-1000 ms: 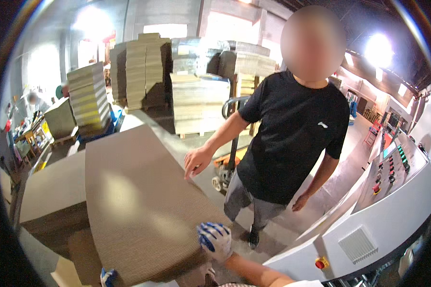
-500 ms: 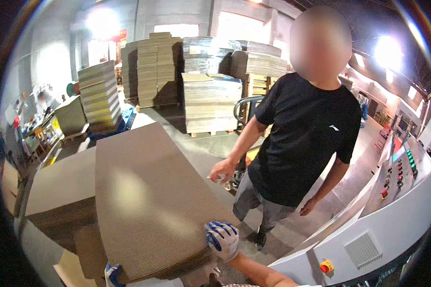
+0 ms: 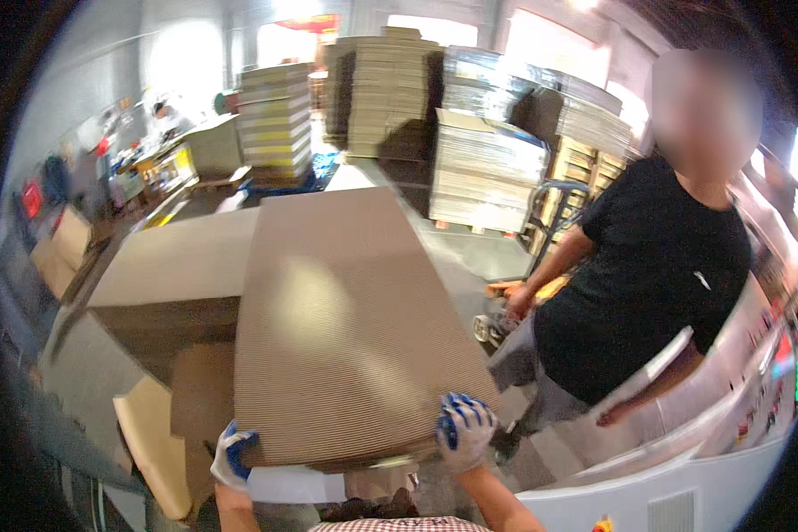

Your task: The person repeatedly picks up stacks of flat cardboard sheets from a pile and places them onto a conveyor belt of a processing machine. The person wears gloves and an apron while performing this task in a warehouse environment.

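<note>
Head view: corrugated board (image 3: 350, 332) lies flat at frame centre, ribbed face up; lower board pile (image 3: 182, 257) to its left in frame; left hand (image 3: 233, 456) at the board's lower-left corner, right hand (image 3: 465, 432) at its lower-right corner, fingers bent; both touch it, whether clenched cannot tell; judged: board in place, handling unfinished, hands not yet clear; amount remaining not shown.
</note>
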The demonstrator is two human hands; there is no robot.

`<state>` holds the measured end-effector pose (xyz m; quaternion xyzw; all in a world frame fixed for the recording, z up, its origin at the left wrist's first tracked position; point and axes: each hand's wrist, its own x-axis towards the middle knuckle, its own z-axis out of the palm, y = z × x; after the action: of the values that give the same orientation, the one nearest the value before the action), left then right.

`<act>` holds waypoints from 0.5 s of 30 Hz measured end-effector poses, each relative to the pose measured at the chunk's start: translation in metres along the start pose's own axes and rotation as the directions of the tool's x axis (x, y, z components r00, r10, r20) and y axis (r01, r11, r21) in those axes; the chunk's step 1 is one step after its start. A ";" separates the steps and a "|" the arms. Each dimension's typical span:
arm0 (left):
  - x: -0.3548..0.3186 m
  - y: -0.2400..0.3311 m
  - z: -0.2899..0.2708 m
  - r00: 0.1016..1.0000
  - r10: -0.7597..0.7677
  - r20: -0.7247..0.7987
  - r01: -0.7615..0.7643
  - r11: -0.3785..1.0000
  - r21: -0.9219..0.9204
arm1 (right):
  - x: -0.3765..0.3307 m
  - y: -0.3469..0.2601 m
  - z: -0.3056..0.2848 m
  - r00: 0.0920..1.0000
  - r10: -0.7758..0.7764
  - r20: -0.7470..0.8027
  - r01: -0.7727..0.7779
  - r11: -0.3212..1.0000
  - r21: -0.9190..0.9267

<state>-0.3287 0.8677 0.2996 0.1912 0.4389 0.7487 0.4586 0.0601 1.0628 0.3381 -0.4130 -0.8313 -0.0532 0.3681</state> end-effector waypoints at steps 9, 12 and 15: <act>-0.003 0.010 0.023 0.987 -0.152 0.053 0.154 0.987 -0.047 | -0.024 0.030 0.017 0.998 -0.059 -0.008 0.055 0.971 -0.232; -0.007 0.022 0.044 0.982 -0.177 0.062 0.180 0.983 -0.042 | 0.014 -0.025 -0.020 0.986 -0.081 -0.146 0.086 0.996 0.031; -0.007 0.021 0.044 0.970 -0.230 0.077 0.238 0.964 -0.117 | 0.012 -0.032 -0.022 0.993 -0.033 -0.112 0.026 0.998 -0.064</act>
<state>-0.3051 0.8789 0.3419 0.1320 0.3961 0.7089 0.5685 0.0444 1.0411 0.3693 -0.4085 -0.8131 -0.1078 0.4005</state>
